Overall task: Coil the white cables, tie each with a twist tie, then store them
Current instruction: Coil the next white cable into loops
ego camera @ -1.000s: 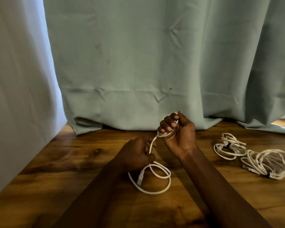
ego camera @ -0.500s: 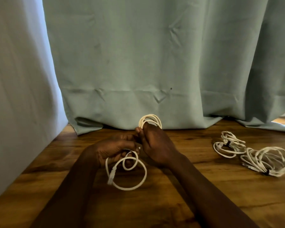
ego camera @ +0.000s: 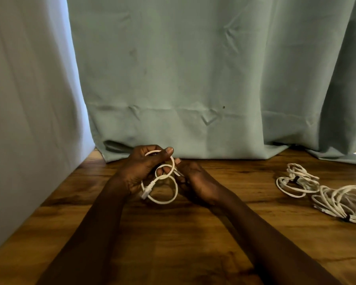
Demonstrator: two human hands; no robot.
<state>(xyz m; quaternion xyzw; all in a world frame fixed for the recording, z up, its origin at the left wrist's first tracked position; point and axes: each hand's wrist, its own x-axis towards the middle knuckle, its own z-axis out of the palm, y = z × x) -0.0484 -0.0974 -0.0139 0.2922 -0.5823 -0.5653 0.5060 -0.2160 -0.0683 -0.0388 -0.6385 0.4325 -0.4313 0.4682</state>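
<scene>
A: Panel (a) to (c): where did the coil of the white cable (ego camera: 169, 199) go?
B: It passed from the raised right hand (ego camera: 195, 182) to the left hand (ego camera: 140, 171), whose thumb closed over the top loop.
A: And the right hand?
B: It sank beside the loops, pinching one strand.

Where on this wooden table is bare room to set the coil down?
Bare wooden tabletop lies between the right forearm and the two tied white cable bundles, and between the left forearm and the pale fabric. Crowded: centre, where left hand and right hand hold the white cable coil, and far right, at the bundles.
</scene>
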